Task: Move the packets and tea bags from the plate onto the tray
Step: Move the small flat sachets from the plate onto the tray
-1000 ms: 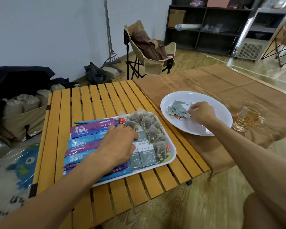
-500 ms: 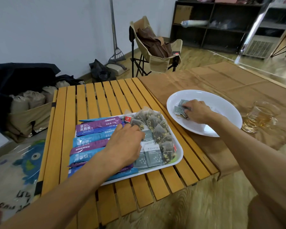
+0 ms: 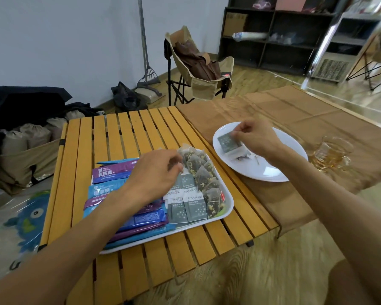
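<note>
A white plate (image 3: 271, 170) lies on the brown cloth to the right. My right hand (image 3: 256, 137) hovers over it and pinches a grey-green packet (image 3: 228, 143) by its top edge, lifted off the plate. A little debris and a staple-like bit stay on the plate under it. The white tray (image 3: 228, 204) sits on the slatted table, holding purple and blue stick packets (image 3: 110, 172), grey-green packets (image 3: 195, 208) and mesh tea bags (image 3: 201, 170). My left hand (image 3: 156, 175) rests over the tray's middle, fingers curled at the tea bags; whether it pinches one is hidden.
A glass cup of amber tea (image 3: 332, 154) stands right of the plate. The yellow slatted table (image 3: 123, 133) stretches behind the tray. A folding chair (image 3: 198, 69) stands beyond the table, bags (image 3: 28, 137) on the left, dark shelving (image 3: 277, 38) at the back.
My right hand has closed on a grey-green packet and raised it from the plate. My left hand has shifted a little toward the tea bags on the tray.
</note>
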`<state>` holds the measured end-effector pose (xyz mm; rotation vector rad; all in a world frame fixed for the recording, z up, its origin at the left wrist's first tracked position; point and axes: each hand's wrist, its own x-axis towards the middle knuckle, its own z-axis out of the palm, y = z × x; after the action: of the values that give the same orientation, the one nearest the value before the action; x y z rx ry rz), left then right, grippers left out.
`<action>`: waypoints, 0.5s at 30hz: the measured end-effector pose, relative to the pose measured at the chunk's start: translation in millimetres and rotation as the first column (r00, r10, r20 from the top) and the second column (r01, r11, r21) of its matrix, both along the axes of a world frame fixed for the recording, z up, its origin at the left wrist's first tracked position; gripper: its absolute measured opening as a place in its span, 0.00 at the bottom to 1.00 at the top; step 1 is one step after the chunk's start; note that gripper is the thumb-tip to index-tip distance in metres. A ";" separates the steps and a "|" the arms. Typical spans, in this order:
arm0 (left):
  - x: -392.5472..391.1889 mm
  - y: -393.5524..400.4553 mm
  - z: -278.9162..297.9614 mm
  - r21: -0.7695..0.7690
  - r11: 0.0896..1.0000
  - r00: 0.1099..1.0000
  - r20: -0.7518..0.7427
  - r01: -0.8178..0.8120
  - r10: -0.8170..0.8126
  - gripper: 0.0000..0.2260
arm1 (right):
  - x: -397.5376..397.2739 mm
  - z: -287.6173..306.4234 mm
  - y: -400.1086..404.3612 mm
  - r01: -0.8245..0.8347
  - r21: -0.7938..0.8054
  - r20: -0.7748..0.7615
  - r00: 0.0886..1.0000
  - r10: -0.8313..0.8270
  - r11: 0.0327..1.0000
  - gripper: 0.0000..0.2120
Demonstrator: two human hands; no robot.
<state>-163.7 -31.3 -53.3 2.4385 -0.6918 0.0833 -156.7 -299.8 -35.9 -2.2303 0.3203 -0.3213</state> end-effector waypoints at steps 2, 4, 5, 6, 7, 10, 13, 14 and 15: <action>-0.5 -2.9 3.8 -0.131 0.991 0.999 -0.030 -0.026 0.022 0.08 | -11.1 8.1 30.5 -0.157 0.092 -0.011 0.987 0.159 0.983 0.03; -2.3 -4.7 4.7 -0.180 0.983 0.999 -0.036 -0.033 0.027 0.09 | -17.7 9.1 55.6 -0.275 0.147 -0.034 0.959 0.283 0.950 0.03; -4.1 -5.0 5.0 -0.188 0.982 0.999 -0.045 -0.030 0.021 0.08 | -19.4 8.0 64.6 -0.310 0.168 -0.035 0.947 0.320 0.936 0.03; -5.6 -4.7 4.8 -0.191 0.981 0.998 -0.057 -0.025 0.014 0.06 | -20.3 7.0 71.2 -0.333 0.191 -0.029 0.938 0.345 0.923 0.03; -6.7 -4.3 4.8 -0.195 0.981 0.998 -0.069 -0.024 0.011 0.04 | -21.2 6.5 76.1 -0.349 0.217 -0.022 0.932 0.362 0.912 0.03; -6.4 -1.2 5.5 -0.198 0.979 0.994 -0.105 -0.049 0.029 0.02 | -23.0 5.3 79.9 -0.349 0.243 -0.034 0.929 0.367 0.905 0.04; -3.3 3.3 7.5 -0.162 0.984 0.987 -0.149 -0.078 0.053 0.05 | -22.1 2.7 72.9 -0.268 0.211 -0.033 0.959 0.281 0.940 0.05; -2.5 4.5 8.2 -0.134 0.987 0.986 -0.153 -0.084 0.063 0.07 | -21.3 1.5 68.6 -0.237 0.216 -0.026 0.968 0.249 0.947 0.06; -1.9 5.4 8.8 -0.112 0.990 0.986 -0.149 -0.088 0.071 0.07 | -20.7 0.8 64.3 -0.213 0.215 -0.025 0.975 0.223 0.953 0.06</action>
<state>-165.6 -25.9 -44.5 2.3308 -0.5109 -0.0209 -177.4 -235.5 -35.1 -2.0418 0.1249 -0.1078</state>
